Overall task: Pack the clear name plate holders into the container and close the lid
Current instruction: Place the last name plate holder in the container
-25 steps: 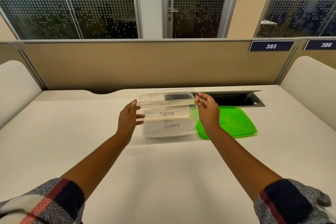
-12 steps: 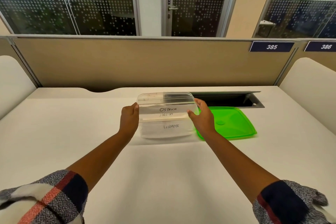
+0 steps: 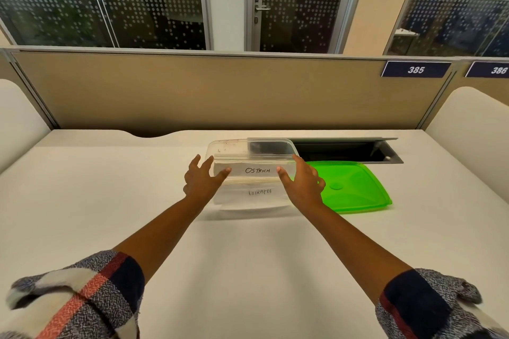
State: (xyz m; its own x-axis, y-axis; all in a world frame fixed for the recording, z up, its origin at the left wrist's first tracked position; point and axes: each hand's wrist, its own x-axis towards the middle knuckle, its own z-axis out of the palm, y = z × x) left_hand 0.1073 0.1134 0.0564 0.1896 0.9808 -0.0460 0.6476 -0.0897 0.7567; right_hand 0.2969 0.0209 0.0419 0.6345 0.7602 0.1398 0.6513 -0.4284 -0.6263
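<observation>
A clear plastic container [image 3: 228, 146] stands on the white desk, without its lid. Clear name plate holders lie stacked inside it; the top one [image 3: 257, 170] reads OSTRICH, and a lower one [image 3: 260, 192] shows through the front wall. My left hand [image 3: 200, 180] hovers at the container's left side with fingers spread. At its right side is my right hand [image 3: 301, 183], likewise spread. Both thumbs point at the top holder; neither hand grips anything. The green lid [image 3: 355, 187] lies flat on the desk just right of the container.
An open cable hatch [image 3: 344, 150] is sunk into the desk behind the lid. A beige partition [image 3: 220, 91] bounds the desk at the back, and white curved side panels [image 3: 468, 129] stand at both sides.
The OSTRICH holder went down into the container on top of the stack. Both hands then let go of it and opened, and now hover at the container's sides.
</observation>
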